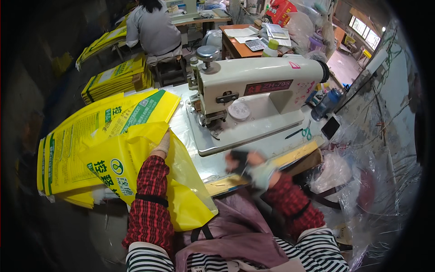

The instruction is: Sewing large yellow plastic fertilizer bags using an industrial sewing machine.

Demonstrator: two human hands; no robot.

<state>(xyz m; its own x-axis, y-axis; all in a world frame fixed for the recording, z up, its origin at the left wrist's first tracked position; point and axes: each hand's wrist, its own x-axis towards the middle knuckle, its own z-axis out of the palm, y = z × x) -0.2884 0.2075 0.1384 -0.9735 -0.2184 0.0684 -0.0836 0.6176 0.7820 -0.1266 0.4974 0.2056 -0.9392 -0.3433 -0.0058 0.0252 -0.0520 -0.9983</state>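
A yellow plastic woven bag (190, 195) with green print is bunched up around my left hand (162, 146). That hand grips the bag near its upper edge, its fingers mostly hidden by the folds. Under it and to the left lies a stack of similar yellow bags (63, 154). My right hand (253, 165), in a pale and dark glove, is over the table's front edge, smeared by motion, so its fingers cannot be read. Just beyond it stands a white industrial sewing machine (267, 75), its needle area (212, 122) facing the bags.
Right of the machine lie green-handled scissors (306, 130), a dark pen (293, 133) and a phone (330, 128). Clear plastic sheeting (335, 174) hangs at the right. Bundled bags (118, 77) stand behind. A seated person (153, 29) works farther back, near a wooden desk (233, 43).
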